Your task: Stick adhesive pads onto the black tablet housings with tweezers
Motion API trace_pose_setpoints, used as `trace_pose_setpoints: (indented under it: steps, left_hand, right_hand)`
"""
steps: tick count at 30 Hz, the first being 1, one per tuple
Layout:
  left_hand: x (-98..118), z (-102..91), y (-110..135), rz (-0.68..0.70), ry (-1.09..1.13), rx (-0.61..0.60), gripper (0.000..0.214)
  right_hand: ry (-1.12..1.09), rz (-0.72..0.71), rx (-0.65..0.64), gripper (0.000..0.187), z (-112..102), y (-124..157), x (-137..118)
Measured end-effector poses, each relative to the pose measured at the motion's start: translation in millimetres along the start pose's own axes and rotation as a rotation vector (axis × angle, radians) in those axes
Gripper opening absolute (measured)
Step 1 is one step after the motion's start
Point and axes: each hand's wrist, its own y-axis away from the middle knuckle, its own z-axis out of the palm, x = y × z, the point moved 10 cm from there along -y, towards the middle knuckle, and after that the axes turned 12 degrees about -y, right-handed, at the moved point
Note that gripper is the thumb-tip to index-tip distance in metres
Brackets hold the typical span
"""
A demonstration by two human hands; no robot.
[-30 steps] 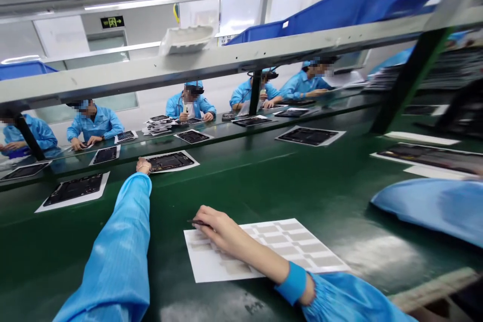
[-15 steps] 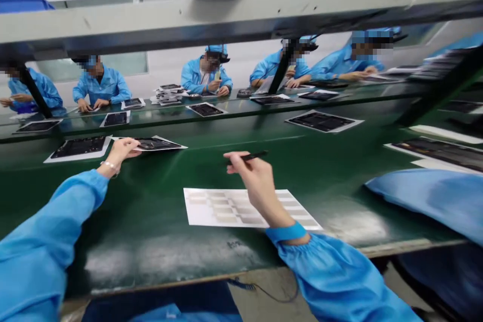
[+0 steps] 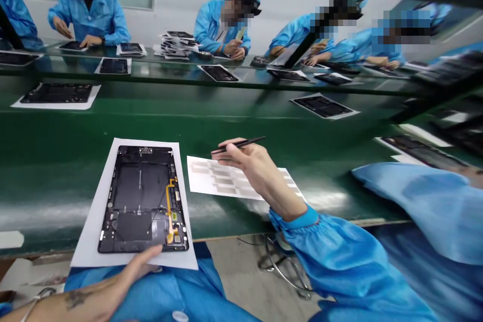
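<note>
Right fingertips (image 3: 226, 153) pinch black tweezers (image 3: 241, 144), tips poking free above the sticker sheet (image 3: 211, 181); right hand (image 3: 251, 163) raised, wrist cocked. Left thumb (image 3: 153, 253) clamps the white sheet (image 3: 94, 231) carrying the open tablet (image 3: 143, 198), likely steadying it where it overhangs the green belt (image 3: 56, 161); left hand (image 3: 136, 271) low, forearm flat.

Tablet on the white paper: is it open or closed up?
Open. The tablet lies flat on the white sheet with no cover on, so its dark panels, thin wires and orange cable show.
</note>
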Motion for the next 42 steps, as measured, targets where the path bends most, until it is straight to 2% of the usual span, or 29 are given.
trace_pose_setpoints:
  steps: [2,5,8,11,14,17,26,34,38,42]
  left_hand:
    - [16,-12.8,-1,0.088,-0.007,-0.008,0.074]
    - [42,-67.4,-23,0.219,-0.252,0.194,0.061]
    - [65,-110.0,-72,0.404,-0.675,0.284,0.052]
    - [69,-131.8,-129,0.560,-0.916,0.317,0.045]
    - [59,-130.1,-171,0.643,-1.045,0.308,0.041]
    - [53,-119.9,-187,0.710,-1.077,0.311,0.041]
    - [54,-115.7,-188,0.738,-1.028,0.338,0.039]
    - [53,-114.1,-190,0.746,-1.034,0.381,0.039]
    - [50,-112.1,-194,0.724,-1.054,0.378,0.038]
    - [51,-112.9,-193,0.755,-1.024,0.432,0.036]
  right_hand:
    - [0.046,0.012,0.011,0.046,-4,-3,4]
    - [0.117,0.020,0.008,0.049,-5,-7,8]
    - [0.184,0.040,-0.033,0.050,2,-10,15]
    - [0.222,0.062,-0.060,0.050,7,-11,21]
    - [0.237,0.072,-0.069,0.050,7,-9,23]
    - [0.238,0.095,-0.090,0.048,8,-5,23]
    - [0.273,0.198,-0.106,0.045,20,1,20]
    - [0.340,0.287,-0.073,0.045,12,-4,20]
    - [0.405,0.238,-0.117,0.045,19,-9,15]
    - [0.397,0.197,-0.104,0.045,19,-8,15]
